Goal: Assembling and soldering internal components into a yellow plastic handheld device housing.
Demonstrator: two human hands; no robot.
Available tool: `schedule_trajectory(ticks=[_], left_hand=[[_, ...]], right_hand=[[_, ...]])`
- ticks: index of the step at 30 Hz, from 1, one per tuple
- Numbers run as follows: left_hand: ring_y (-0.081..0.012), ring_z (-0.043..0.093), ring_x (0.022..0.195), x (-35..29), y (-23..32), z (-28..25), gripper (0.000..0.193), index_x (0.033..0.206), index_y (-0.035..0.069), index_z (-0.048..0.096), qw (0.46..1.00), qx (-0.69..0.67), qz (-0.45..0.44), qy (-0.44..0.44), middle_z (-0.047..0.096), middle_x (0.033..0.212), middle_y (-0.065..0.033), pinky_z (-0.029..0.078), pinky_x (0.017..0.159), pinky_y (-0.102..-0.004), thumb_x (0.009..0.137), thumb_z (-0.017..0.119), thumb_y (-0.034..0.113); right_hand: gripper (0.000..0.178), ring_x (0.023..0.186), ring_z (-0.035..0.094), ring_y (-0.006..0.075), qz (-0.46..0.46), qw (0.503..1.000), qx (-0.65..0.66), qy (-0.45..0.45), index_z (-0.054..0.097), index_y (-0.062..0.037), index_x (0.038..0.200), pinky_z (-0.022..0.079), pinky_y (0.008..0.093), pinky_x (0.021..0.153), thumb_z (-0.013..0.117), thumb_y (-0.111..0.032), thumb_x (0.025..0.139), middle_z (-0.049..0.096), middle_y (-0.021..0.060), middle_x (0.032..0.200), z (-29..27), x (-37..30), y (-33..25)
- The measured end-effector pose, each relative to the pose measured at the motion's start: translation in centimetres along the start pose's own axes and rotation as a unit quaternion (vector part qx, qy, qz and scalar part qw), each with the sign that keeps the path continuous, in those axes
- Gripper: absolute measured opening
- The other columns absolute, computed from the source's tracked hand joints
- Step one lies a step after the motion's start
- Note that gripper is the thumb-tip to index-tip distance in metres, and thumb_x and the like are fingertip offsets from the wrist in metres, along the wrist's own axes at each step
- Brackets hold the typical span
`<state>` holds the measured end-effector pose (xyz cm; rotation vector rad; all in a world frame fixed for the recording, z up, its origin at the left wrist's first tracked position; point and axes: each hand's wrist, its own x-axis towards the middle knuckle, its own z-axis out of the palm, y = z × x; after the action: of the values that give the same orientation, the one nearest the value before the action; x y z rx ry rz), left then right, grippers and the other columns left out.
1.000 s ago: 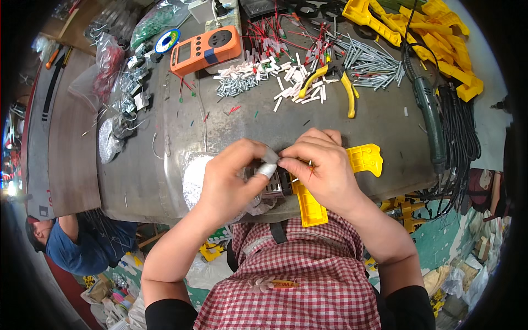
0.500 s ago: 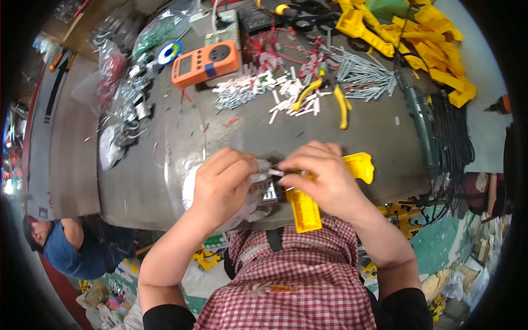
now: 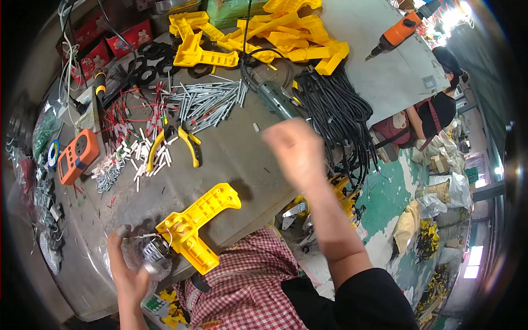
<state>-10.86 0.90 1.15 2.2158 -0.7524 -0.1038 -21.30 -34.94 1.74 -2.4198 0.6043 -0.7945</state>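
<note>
A grey metal workbench filled the scene, with a person in a red checked shirt pressed against its near edge. Beyond the grip, at the far side of the bench, lay a heap of yellow plastic housings, and to the right of that a bundle of black cables hung over the bench edge. The right hand was raised clear of the bench, well up and to the right of the grip, blurred, its fingers loose and holding nothing. The left hand sat at the bench's near edge, fingers curled around a small metal motor part with thin wires at its top. Touching that part, just right of the grip, lay a single yellow handle shell, flat on the bench and slanting up to the right. Farther out from the grip, toward the bench's middle, lay yellow-handled pliers among scattered white sleeve pieces and a spread of grey metal rods. Up and left of the grip sat an orange multimeter.
</note>
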Motion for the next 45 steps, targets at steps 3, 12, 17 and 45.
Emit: schedule_trajectory(ticks=[3, 12, 17, 45], left_hand=[[-0.0373, 0.044, 0.122, -1.6, -0.6, -0.8, 0.100, 0.134, 0.000, 0.039, 0.987, 0.125, 0.008, -0.106, 0.045, 0.129, -0.0199, 0.032, 0.105, -0.0407, 0.050, 0.086, 0.026], [-0.0341, 0.042, 0.126, 0.4, 1.1, -1.6, 0.095, 0.139, -0.001, 0.035, 0.998, -0.004, 0.047, 0.036, 0.044, 0.133, -0.0193, 0.030, 0.106, -0.0443, 0.067, 0.079, 0.042], [-0.0330, 0.055, 0.103, 0.5, 7.5, 0.2, 0.053, 0.120, -0.002, 0.051, 0.978, -0.104, 0.181, -0.005, 0.054, 0.115, -0.0223, 0.043, 0.089, -0.0420, 0.072, 0.067, 0.013], [-0.0263, 0.061, 0.097, 5.4, 10.4, 3.5, 0.042, 0.121, -0.005, 0.049, 0.721, -0.599, -0.190, -0.293, 0.058, 0.111, -0.0187, 0.054, 0.079, -0.0366, 0.093, 0.047, 0.025]], right_hand=[[0.014, 0.078, 0.058, 0.0320, -0.013, 0.962, -0.258, 0.082, 0.061, -0.0038, 0.087, 0.045, 0.0426, 0.071, 0.068, -0.011, 0.077, 0.060, 0.0122, 0.076, -4.2, 0.8, 9.9], [0.021, 0.080, 0.065, 0.0224, 0.095, 0.990, -0.108, 0.008, 0.061, 0.0007, 0.095, 0.049, 0.0319, 0.071, 0.063, -0.019, 0.087, 0.066, 0.0158, 0.085, -9.5, 1.0, 13.0], [0.022, 0.070, 0.059, 0.0173, 0.135, 0.983, 0.113, 0.045, 0.053, 0.0005, 0.094, 0.048, 0.0295, 0.065, 0.050, -0.022, 0.095, 0.062, 0.0106, 0.085, -12.9, 0.6, 5.5], [0.060, 0.124, 0.040, 0.0373, -0.192, 0.980, -0.014, -0.057, 0.044, -0.0018, 0.132, 0.031, 0.0445, 0.105, 0.066, -0.030, 0.084, 0.045, 0.0190, 0.135, 0.8, 4.1, -3.9]])
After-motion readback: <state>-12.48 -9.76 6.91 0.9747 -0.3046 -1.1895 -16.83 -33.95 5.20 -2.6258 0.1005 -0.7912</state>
